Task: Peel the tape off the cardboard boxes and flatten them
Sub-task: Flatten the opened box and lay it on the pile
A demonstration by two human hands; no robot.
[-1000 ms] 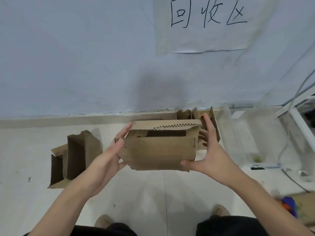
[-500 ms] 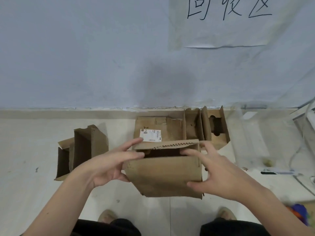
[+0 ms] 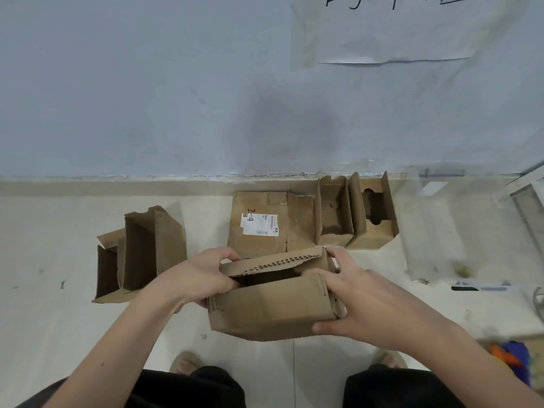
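Note:
I hold a small brown cardboard box (image 3: 270,310) above the floor, in front of my knees. Its top flap with a perforated edge is partly raised and the inside is dark. My left hand (image 3: 197,278) grips the box's left end, fingers curled over the flap's corner. My right hand (image 3: 362,307) grips the right end, with fingers over the top edge and the thumb under the lower corner. No tape is visible on this box from here.
A flattened box with a white label (image 3: 265,223) lies on the floor by the wall. Two open boxes (image 3: 357,213) stand to its right, and another open box (image 3: 144,248) stands at the left. Clear plastic sheeting (image 3: 432,228) and a white frame lie at the right.
The box came down and closer to me. Both hands moved from flat against its sides to gripping its ends, fingers curled over the top. The view tilted down.

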